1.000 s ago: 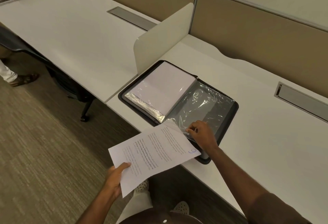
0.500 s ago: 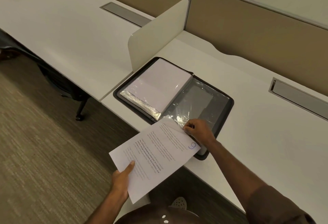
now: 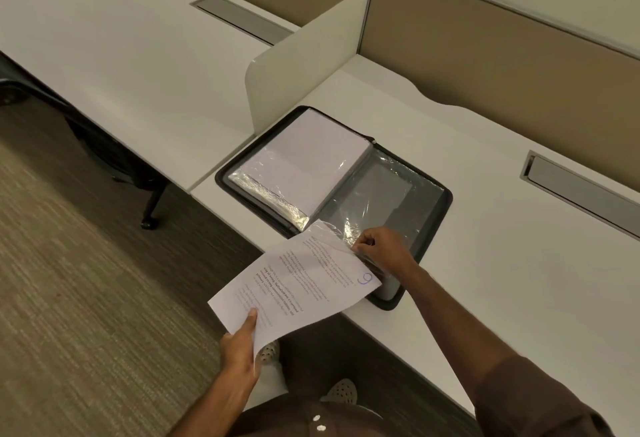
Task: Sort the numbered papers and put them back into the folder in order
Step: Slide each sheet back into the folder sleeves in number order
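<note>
A black zip folder [image 3: 439, 201] lies open on the white desk. Its left half carries a thick stack of sleeved white pages [image 3: 308, 166]. On the right half lies a clear plastic sleeve [image 3: 377, 197] over grey lining. My left hand [image 3: 240, 350] holds a printed sheet marked 9 [image 3: 298, 284] by its lower corner, out over the desk edge. The sheet's top corner sits at the sleeve's near opening. My right hand [image 3: 381, 249] pinches the sleeve's near edge beside that corner.
A cream divider panel [image 3: 304, 59] stands just behind the folder, between two white desks [image 3: 519, 263]. Grey cable hatches [image 3: 581, 191] are set into both desks. A black office chair [image 3: 114, 159] stands under the left desk. Tan partition walls run behind.
The sheet marked 9 has slid up and right, so its corner now reaches the sleeve opening. My right hand stays pinched on the sleeve edge. The view has shifted slightly.
</note>
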The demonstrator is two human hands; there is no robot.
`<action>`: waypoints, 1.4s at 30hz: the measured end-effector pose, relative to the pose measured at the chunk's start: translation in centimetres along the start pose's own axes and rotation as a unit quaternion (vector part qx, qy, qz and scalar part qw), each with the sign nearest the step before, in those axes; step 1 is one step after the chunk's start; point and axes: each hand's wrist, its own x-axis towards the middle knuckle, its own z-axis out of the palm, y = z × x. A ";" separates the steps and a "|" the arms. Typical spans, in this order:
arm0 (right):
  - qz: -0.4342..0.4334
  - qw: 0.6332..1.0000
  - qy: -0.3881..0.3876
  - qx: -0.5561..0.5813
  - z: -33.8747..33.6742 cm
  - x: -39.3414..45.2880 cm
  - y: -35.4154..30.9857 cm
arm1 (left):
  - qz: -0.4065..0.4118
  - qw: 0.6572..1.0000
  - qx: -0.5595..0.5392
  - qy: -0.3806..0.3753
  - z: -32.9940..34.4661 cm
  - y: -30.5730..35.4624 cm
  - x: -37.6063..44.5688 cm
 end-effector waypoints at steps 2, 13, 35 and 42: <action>0.000 1.000 -0.003 0.004 0.0 0.1 0.0 | 0.003 1.000 0.007 -0.004 0.4 -0.1 -0.3; -0.007 1.000 -0.020 -0.002 -0.7 1.0 0.0 | -0.010 0.999 -0.004 -0.037 4.6 -2.1 -2.2; -0.038 0.999 0.012 -0.010 0.4 -0.8 0.7 | 0.005 0.992 0.089 -0.091 17.1 -0.2 -0.1; -0.049 0.998 0.039 0.005 0.8 -1.2 1.2 | 0.201 0.930 0.306 0.014 13.1 3.2 -0.6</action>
